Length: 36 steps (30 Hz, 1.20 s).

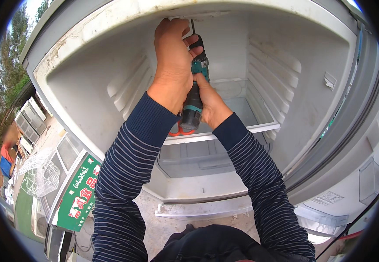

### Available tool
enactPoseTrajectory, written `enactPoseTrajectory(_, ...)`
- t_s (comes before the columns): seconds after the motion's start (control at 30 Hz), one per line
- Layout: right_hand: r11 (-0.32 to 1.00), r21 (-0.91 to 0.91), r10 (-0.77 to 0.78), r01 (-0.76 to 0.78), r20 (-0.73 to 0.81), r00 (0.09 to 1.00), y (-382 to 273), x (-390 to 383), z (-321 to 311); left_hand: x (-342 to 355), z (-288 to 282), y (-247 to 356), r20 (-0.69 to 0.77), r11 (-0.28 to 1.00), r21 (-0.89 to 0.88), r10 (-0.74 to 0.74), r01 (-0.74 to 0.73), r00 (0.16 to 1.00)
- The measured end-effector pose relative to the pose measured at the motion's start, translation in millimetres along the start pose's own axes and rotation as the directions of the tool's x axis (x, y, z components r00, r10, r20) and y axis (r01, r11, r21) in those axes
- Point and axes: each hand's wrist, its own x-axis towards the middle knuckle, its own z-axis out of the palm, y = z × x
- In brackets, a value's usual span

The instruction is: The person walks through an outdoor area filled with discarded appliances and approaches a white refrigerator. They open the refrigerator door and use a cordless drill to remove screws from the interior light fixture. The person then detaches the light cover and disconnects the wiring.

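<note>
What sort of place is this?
Looks like an outdoor yard, possibly for used appliances: a grimy open refrigerator, white wire racks on the left, and trees beyond.

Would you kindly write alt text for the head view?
A person's right hand grips a teal-and-black cordless drill, bit pointing up, inside an open refrigerator, with the left hand raised at its chuck. Orange loop handles, perhaps scissors, show behind the drill.

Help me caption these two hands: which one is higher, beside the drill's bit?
The left hand: it is up by the thin bit, whereas the right hand is lower, at the drill handle.
</note>
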Motion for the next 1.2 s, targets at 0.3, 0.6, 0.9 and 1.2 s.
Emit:
enactPoseTrajectory(0.3,0.999,-0.054,0.002,-0.002,-0.01,1.0,-3,-3,-3,20,-3,-12,0.134,0.998,-0.049,0.036,-0.029,0.99)
enactPoseTrajectory(0.6,0.999,-0.044,0.01,-0.012,-0.046,0.999,-3,-6,-4,58,-25,-28,0.38,0.988,-0.154,0.086,-0.028,0.921)
enactPoseTrajectory(0.9,0.997,-0.081,-0.024,0.018,-0.073,0.997,-6,-9,-8,58,-27,-25,0.373,0.96,-0.281,0.099,0.01,0.923)
enactPoseTrajectory(1.2,0.998,-0.053,0.019,-0.023,-0.075,0.997,-8,-7,-11,57,-29,-20,0.368,0.95,-0.306,0.057,0.064,0.928)
